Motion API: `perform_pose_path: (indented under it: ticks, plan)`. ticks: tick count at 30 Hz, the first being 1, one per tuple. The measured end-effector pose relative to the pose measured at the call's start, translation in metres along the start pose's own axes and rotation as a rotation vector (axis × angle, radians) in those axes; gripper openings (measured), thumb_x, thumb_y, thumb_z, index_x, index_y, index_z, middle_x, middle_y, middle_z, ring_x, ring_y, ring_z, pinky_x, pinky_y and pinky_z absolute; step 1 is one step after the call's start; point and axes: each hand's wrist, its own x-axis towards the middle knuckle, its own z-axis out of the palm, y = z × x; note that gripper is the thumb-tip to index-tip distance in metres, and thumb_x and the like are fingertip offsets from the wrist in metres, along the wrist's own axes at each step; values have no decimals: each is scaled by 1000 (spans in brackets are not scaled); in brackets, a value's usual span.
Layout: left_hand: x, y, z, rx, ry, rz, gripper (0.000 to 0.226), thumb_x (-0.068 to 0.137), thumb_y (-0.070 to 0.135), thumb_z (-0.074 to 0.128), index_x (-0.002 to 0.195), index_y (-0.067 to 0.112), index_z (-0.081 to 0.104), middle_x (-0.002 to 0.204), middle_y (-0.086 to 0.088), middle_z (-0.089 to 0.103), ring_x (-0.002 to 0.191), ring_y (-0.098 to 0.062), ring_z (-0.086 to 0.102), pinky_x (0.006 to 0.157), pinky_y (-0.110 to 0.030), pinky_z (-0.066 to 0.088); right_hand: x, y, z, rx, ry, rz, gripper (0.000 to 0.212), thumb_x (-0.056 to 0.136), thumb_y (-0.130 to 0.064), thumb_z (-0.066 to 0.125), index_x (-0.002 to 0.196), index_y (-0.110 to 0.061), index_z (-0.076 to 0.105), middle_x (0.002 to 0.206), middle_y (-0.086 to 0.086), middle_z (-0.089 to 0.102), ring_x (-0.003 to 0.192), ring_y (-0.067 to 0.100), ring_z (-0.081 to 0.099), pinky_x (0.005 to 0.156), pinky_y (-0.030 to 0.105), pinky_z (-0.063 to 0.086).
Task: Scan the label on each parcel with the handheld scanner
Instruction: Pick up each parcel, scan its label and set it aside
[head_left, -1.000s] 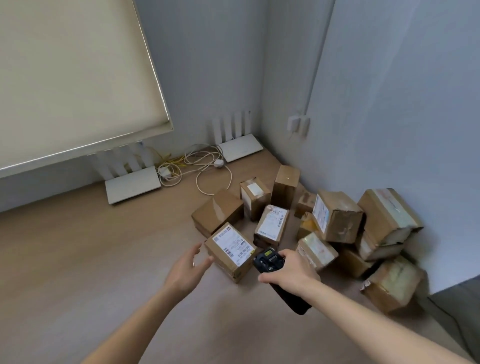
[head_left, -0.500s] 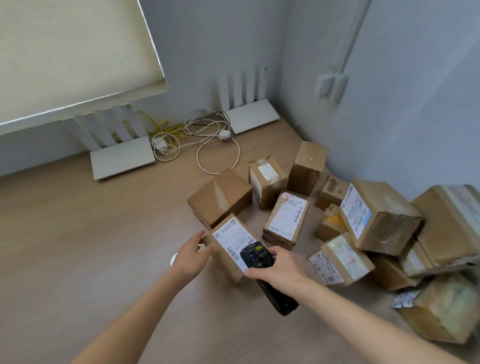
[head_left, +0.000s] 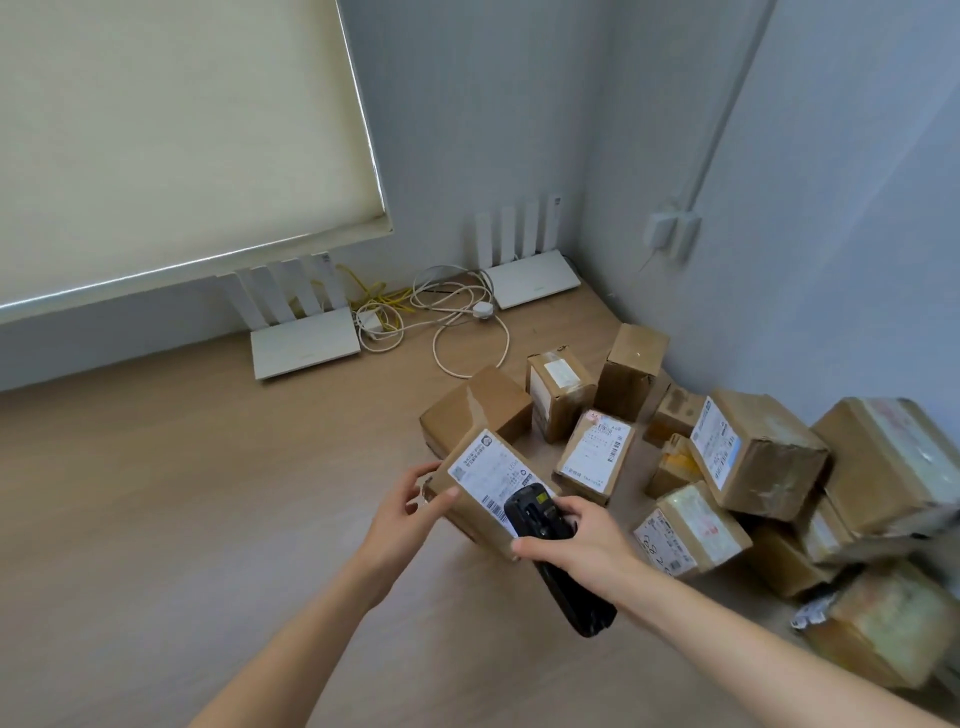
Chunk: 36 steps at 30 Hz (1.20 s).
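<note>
The right hand (head_left: 582, 545) grips the black scanner (head_left: 550, 561), its top end held over the white label (head_left: 496, 475) on the near parcel (head_left: 488, 493). The left hand (head_left: 402, 512) holds that parcel's left edge with curled fingers and thumb. The parcel sits on the wooden desk (head_left: 208, 493), tipped up a little at the near-left of the heap.

To scan well, I think the scanner should point at the bars on the label — not cover them — and the left hand should keep the box still.

A moment ago the left hand only reached for the box; now it holds it, and the scanner is closer over the label.

More parcels (head_left: 753, 457) lie to the right by the wall. Two white routers (head_left: 304, 348) and loose cables (head_left: 457, 312) sit far back.
</note>
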Motion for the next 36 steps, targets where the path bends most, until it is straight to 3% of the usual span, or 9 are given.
perform_pose_path:
  ticks: [3, 6, 10, 13, 17, 22, 26, 32, 36]
  plan:
    - [-40, 19, -20, -49, -1, 60, 28, 89, 49, 70, 113, 58, 58, 123, 2, 63, 112, -13, 60, 81, -24, 48, -39, -24, 3, -11, 19, -93, 62, 57, -56, 94, 101, -47, 51, 100, -27, 64, 91, -3, 65, 68, 15, 48]
    - [-86, 32, -46, -52, 16, 172, 27, 90, 43, 70, 106, 62, 59, 113, -8, 63, 101, -11, 63, 70, -14, 48, -86, -48, 12, -19, 42, -156, 68, 62, -53, 94, 114, -43, 51, 106, -22, 64, 99, 3, 65, 78, 23, 51]
    - [-154, 37, -81, -56, 79, 276, 31, 92, 44, 67, 119, 57, 57, 121, -6, 44, 108, -10, 56, 81, -19, 45, -156, -75, 33, -19, 58, -223, 75, 61, -51, 96, 123, -34, 58, 116, -11, 67, 105, 11, 66, 94, 36, 57]
    - [-204, 40, -106, -89, 182, 345, 39, 90, 45, 70, 125, 51, 56, 118, -1, 38, 110, -11, 54, 92, -23, 46, -209, -94, 54, -36, 44, -283, 82, 61, -50, 97, 131, -30, 59, 114, -14, 65, 105, 8, 64, 91, 31, 55]
    - [-262, 50, -143, -120, 217, 428, 40, 83, 53, 73, 121, 48, 62, 123, 1, 61, 114, -14, 61, 96, -33, 52, -266, -117, 75, -75, 32, -347, 97, 53, -56, 97, 137, -28, 57, 116, -14, 65, 105, 4, 63, 90, 27, 53]
    - [-327, 70, -187, -176, 304, 443, 32, 72, 54, 77, 103, 54, 68, 102, 7, 76, 101, -9, 70, 86, -28, 55, -319, -152, 81, -199, -36, -406, 96, 44, -63, 95, 129, -33, 61, 114, -16, 71, 103, 4, 68, 91, 30, 56]
    - [-366, 87, -218, -132, 406, 465, 38, 73, 50, 75, 110, 49, 69, 106, 11, 73, 101, -7, 67, 86, -28, 53, -352, -184, 73, -388, 25, -503, 77, 42, -65, 92, 110, -41, 65, 95, -24, 72, 86, -7, 68, 71, 14, 50]
    - [-410, 104, -247, -78, 582, 468, 27, 82, 32, 77, 103, 48, 69, 97, 20, 69, 96, 3, 63, 70, -15, 45, -383, -221, 67, -688, 122, -555, 77, 42, -66, 85, 112, -36, 69, 103, -10, 74, 97, 14, 69, 84, 32, 58]
    - [-431, 113, -254, -47, 644, 483, 30, 83, 30, 76, 106, 47, 68, 96, 22, 67, 91, 7, 61, 66, -10, 43, -398, -234, 69, -826, 162, -572, 72, 43, -65, 85, 107, -32, 73, 99, -8, 72, 95, 18, 66, 82, 31, 57]
